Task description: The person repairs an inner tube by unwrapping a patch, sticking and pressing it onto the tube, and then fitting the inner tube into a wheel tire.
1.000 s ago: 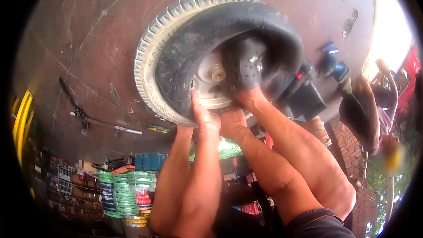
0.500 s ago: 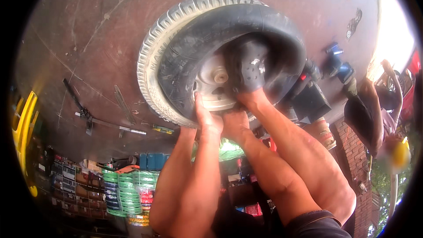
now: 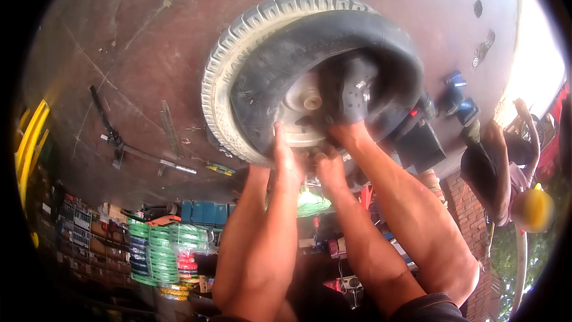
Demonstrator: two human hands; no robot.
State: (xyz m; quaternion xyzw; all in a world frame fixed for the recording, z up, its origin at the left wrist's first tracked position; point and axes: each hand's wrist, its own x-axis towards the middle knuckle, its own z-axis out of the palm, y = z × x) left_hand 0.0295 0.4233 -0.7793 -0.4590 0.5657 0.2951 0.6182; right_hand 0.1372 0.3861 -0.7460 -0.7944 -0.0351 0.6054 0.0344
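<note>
A motorcycle-type wheel lies on the floor, its knobbly tyre (image 3: 223, 76) around a pale metal rim (image 3: 305, 138). A black inner tube (image 3: 286, 59) bulges out over the tyre and rim. My left hand (image 3: 288, 158) grips the tyre's near edge, thumb up against the tube by the rim; its other fingers are hidden. Close to its right, my right hand (image 3: 330, 170) has curled fingers at the near side of the wheel; what they hold is hidden. My right foot, in a black clog (image 3: 356, 92), stands inside the tube's loop, on the wheel.
On the floor to the left lie a long metal tool (image 3: 149, 162), a flat bar (image 3: 169, 125) and a yellow-green tool (image 3: 220, 169). Blue-black power tools (image 3: 459, 98) and a black box (image 3: 420, 143) stand right. Another person (image 3: 497, 161) is beyond; bundled green-wrapped coils (image 3: 161, 250) stand near left.
The wheel and tube appear slightly further right in view. My right hand has shifted a little right, and its fingers are more curled. My left hand keeps its place at the tyre's near edge.
</note>
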